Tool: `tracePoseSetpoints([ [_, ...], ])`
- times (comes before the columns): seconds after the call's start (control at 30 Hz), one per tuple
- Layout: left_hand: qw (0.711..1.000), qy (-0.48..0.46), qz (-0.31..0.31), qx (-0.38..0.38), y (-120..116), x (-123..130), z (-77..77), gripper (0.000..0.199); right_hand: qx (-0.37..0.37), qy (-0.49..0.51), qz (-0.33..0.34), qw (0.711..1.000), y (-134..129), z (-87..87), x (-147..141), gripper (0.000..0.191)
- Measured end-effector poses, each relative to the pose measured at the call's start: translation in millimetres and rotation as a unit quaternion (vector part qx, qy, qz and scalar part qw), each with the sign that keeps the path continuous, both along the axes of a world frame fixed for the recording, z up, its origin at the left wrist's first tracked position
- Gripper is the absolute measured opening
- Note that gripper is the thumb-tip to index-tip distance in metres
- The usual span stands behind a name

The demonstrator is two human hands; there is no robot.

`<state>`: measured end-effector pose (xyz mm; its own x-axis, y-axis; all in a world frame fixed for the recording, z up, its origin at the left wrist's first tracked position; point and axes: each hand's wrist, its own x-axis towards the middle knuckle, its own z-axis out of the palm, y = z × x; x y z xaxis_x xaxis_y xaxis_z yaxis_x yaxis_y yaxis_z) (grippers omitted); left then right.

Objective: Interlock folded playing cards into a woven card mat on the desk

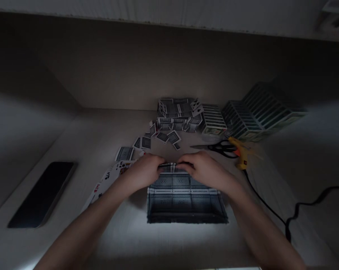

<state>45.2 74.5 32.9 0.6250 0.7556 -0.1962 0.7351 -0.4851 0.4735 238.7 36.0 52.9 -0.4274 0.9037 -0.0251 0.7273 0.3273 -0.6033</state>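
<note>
A box-like structure made of patterned playing cards (183,198) sits on the table in front of me. My left hand (148,170) pinches the far upper edge of it from the left. From the right, my right hand (199,168) grips the same edge, thumb and fingers closed. Between my fingertips a narrow dark strip of card (168,167) shows; I cannot tell whether it is part of the structure or a separate piece. Beside my left forearm, loose playing cards (110,176) lie face up in a fan.
Card pieces (164,137) are scattered behind my hands. Further back stand a card box (177,112) and striped stepped card structures (259,112). Black scissors (224,147) and a yellow glue gun (242,155) with a cord (265,198) lie right; a phone (42,195) lies left.
</note>
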Motion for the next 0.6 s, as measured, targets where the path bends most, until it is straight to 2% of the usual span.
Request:
tracePoseSetpoints([
  [0.07, 1.000, -0.011, -0.005, 0.003, 0.8, -3.2, 4.1, 0.020, -0.014, 0.056, 0.002, 0.998, -4.8, 11.1, 3.6, 0.017],
  [0.13, 0.999, -0.031, -0.011, 0.017, 0.6, -5.8, 9.8, 0.023, -0.027, 0.104, -0.026, 0.994, -4.9, 17.4, 10.8, 0.019],
  [0.23, 0.989, -0.120, -0.035, 0.080, -1.4, -8.4, 17.9, 0.034, -0.039, 0.176, -0.093, 0.979, 4.8, 11.7, 22.5, 0.025],
  [0.33, 0.944, -0.259, -0.083, 0.187, -2.7, -8.6, 22.1, 0.044, -0.150, 0.256, -0.067, 0.953, 16.4, -6.4, 25.1, 0.037],
  [0.4, 0.907, -0.321, -0.113, 0.247, -2.4, -7.7, 22.8, 0.047, -0.178, 0.314, -0.035, 0.932, 19.1, -18.2, 19.2, 0.042],
  [0.5, 0.888, -0.327, -0.115, 0.302, -1.1, -5.6, 22.0, 0.048, -0.175, 0.414, -0.001, 0.893, 14.9, -28.3, 2.2, 0.050],
  [0.6, 0.903, -0.271, -0.084, 0.322, -0.9, -3.3, 19.9, 0.045, -0.177, 0.504, 0.001, 0.845, 8.1, -29.6, -15.8, 0.052],
])
